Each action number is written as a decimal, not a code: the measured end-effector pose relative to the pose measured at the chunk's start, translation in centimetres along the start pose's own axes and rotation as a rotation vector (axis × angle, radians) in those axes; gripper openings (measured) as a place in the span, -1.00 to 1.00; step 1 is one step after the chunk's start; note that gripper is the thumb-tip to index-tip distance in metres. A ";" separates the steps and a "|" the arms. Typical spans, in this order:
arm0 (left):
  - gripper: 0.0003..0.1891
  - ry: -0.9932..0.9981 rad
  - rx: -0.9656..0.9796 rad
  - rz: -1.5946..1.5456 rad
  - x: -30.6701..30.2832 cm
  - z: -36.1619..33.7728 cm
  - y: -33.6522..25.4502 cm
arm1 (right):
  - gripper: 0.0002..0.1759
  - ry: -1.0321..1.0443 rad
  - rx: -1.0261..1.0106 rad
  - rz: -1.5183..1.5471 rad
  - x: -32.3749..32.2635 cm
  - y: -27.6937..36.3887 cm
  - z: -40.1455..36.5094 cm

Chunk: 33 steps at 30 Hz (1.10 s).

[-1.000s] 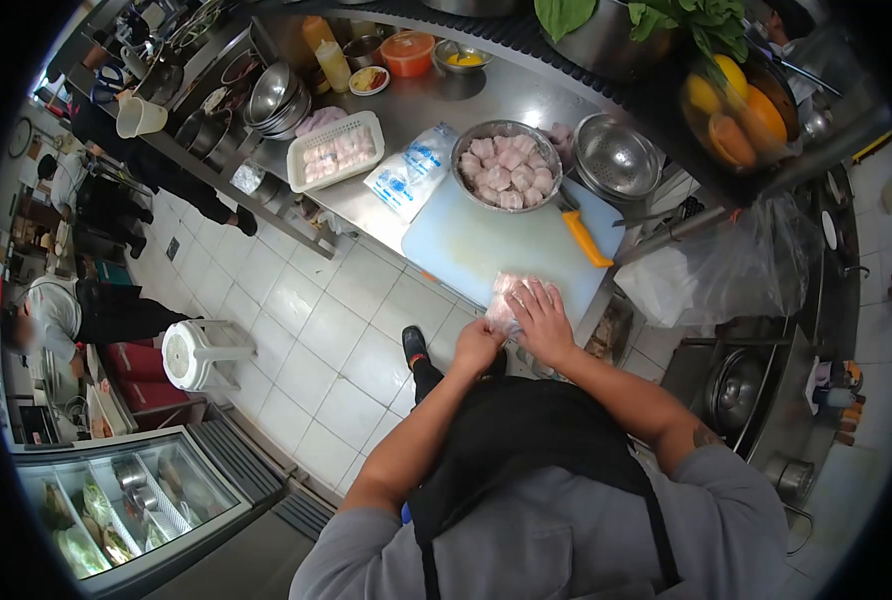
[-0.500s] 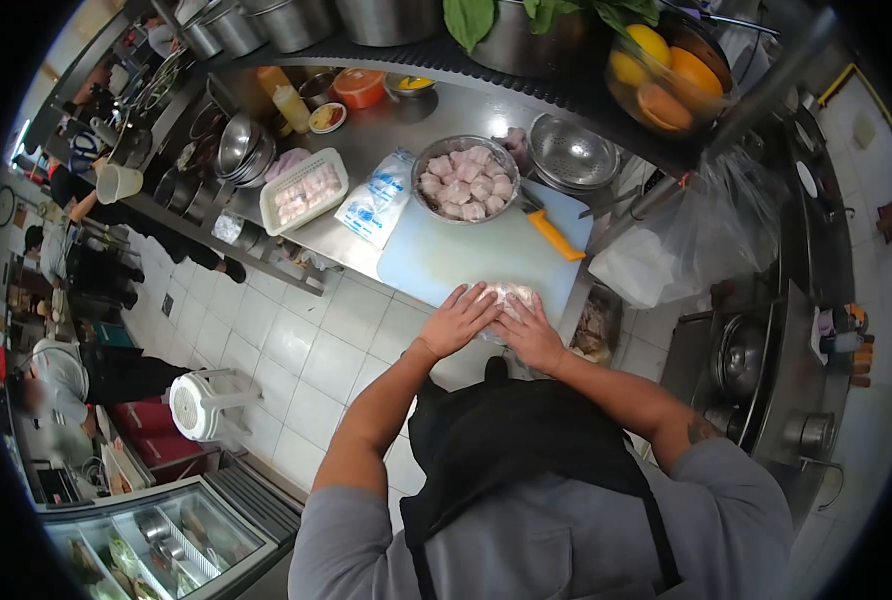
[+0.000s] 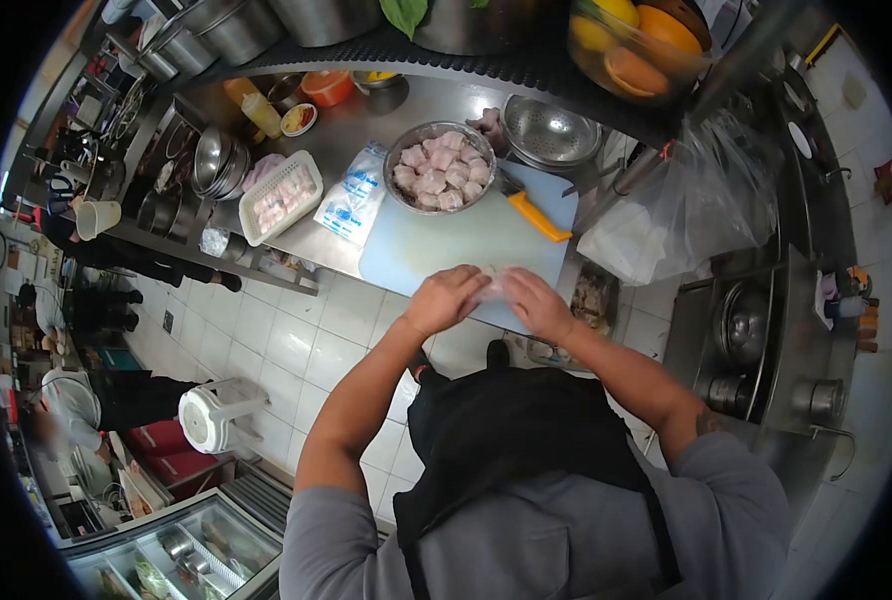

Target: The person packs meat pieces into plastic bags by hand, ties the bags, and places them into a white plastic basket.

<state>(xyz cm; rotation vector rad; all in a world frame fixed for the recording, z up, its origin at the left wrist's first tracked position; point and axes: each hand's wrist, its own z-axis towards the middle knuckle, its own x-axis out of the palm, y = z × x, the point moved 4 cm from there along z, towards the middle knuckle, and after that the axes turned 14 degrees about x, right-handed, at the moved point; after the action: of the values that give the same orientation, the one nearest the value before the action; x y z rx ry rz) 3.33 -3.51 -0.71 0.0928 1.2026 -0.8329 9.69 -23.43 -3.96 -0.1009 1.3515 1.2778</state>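
Observation:
At the near edge of the pale blue cutting board (image 3: 416, 245), my left hand (image 3: 448, 298) has its fingers curled against a pale, plastic-wrapped bundle (image 3: 491, 283). My right hand (image 3: 538, 303) touches the bundle's other side, its fingers blurred. A metal bowl (image 3: 440, 167) of pale meat pieces stands on the far part of the board. To its right lies a knife with a yellow handle (image 3: 540, 217). Left of the board are a white bag with blue print (image 3: 352, 195) and a white basket (image 3: 280, 198) holding pale pieces.
A metal colander (image 3: 551, 130) stands behind the knife. Overhead, a dark shelf (image 3: 386, 62) carries pots and a clear bowl of fruit. Clear plastic bags (image 3: 666, 210) hang at the right. A white stool (image 3: 206, 418) stands on the floor, and people are at the far left.
The view has shifted. My hands have risen from lying spread over the bundle to its two sides, and the left fingers have curled in. The bundle looks narrower.

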 end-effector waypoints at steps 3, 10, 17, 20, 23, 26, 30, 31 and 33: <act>-0.63 -0.013 -0.255 -0.267 -1.2 1.6 3.2 | -0.54 0.151 0.165 0.132 -0.8 -1.6 5.0; -0.61 -0.059 -0.770 -0.832 2.7 0.6 8.6 | -0.62 0.645 0.522 0.483 3.0 -6.4 10.8; -0.32 -0.064 -0.632 -0.629 3.2 1.5 8.4 | -0.66 0.534 0.537 0.591 4.7 -6.5 10.5; -0.13 0.129 -0.626 -1.059 3.5 1.9 8.7 | -0.67 0.517 0.541 0.487 4.3 -5.4 11.3; -0.21 0.104 -0.733 -1.474 3.1 1.5 7.9 | -0.67 0.430 0.562 0.313 2.4 -2.4 12.8; -0.32 -0.108 -0.741 -1.743 1.3 -0.1 6.5 | -0.46 0.489 0.741 0.360 -0.7 2.1 15.2; -0.40 -0.542 -0.605 -1.838 -3.5 -2.0 5.8 | -0.30 0.323 0.712 1.038 -0.8 3.7 16.3; -0.41 -0.662 -0.558 -1.834 -4.9 -2.3 6.1 | -0.30 0.363 0.740 1.027 -0.9 5.2 16.2; -0.43 -0.855 -0.557 -1.663 -7.8 -3.1 6.9 | -0.29 0.449 0.804 1.004 0.4 8.4 15.6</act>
<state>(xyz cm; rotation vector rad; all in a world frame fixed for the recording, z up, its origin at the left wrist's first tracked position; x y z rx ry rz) 4.28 6.93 2.27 -1.7480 0.4077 -1.6089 13.68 -9.09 5.65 1.0149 2.3621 1.4140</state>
